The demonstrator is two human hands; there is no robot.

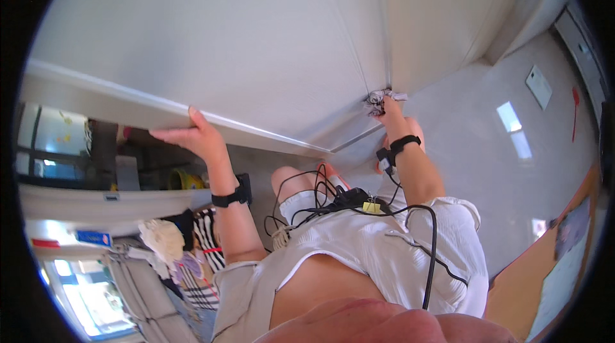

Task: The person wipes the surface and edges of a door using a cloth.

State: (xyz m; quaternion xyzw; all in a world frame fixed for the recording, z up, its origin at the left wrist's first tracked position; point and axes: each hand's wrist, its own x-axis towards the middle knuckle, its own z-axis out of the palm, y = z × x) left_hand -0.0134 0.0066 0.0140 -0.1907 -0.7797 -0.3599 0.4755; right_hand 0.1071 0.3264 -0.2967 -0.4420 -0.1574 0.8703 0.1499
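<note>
Before me stands a broad white door, its long edge running from the far left down to a lower corner near my knees. Against that edge rests my left hand, the thumb on the face and the other fingers stretched along the side. My right hand grips a crumpled grey cloth and presses it to the low part of the door, by the groove at its right side. Part of the cloth is hidden by the fingers. Both wrists wear black straps, and black cables lie across my lap.
Grey glossy floor spreads at the right, with a white flat object and a red fly swatter on it. A brown-edged board or table is at lower right. Clothes hang or lie at lower left.
</note>
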